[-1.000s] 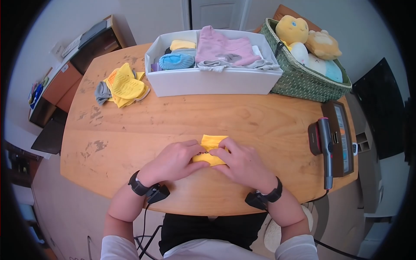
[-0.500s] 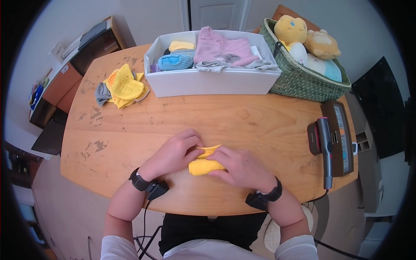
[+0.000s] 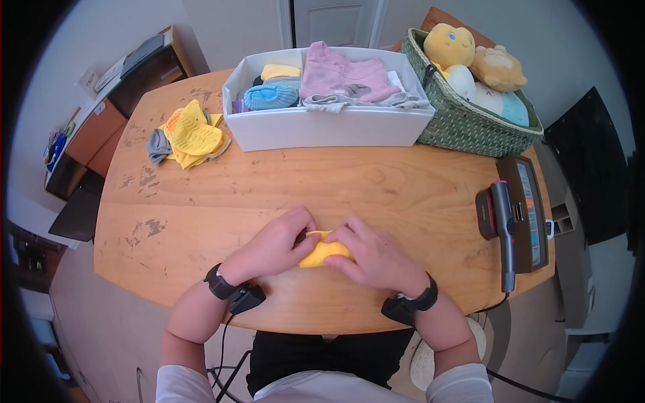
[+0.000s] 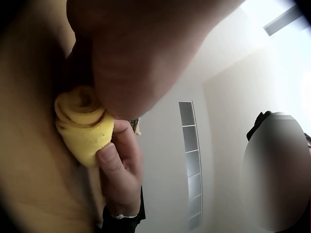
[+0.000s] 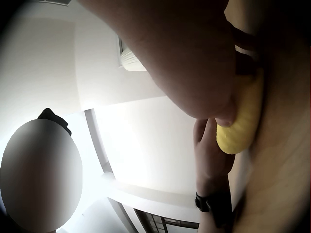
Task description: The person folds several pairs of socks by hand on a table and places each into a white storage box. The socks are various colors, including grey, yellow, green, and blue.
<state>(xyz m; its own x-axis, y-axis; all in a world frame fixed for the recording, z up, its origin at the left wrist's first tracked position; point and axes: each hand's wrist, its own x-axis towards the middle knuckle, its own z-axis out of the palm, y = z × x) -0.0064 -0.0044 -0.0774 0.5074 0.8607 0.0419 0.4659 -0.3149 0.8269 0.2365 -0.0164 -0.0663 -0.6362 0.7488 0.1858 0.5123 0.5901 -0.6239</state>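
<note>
A yellow sock (image 3: 324, 254) lies rolled into a thick bundle near the front edge of the table. Its spiral end (image 4: 85, 138) faces the left wrist view, with several layers wound together. My left hand (image 3: 274, 243) holds the left end, thumb in front and curled fingers behind. At the other end my right hand (image 3: 377, 255) grips the roll between thumb and fingers. Part of the far side of the roll is hidden by the fingers. Farther back on the left, a loose pile of yellow and grey socks (image 3: 198, 138) sits on the wood.
A white divided box (image 3: 329, 131) with folded clothes and a blue knitted item (image 3: 271, 97) stands at the back. Right of it is a green woven basket (image 3: 477, 129) of plush toys. A grey cordless tool (image 3: 504, 232) and a brown case (image 3: 527, 215) lie at the table's right edge.
The sock's flat upper part, spread out earlier, is now wound into the roll. My left hand has come back onto the roll's left end, and my right hand keeps its hold.
</note>
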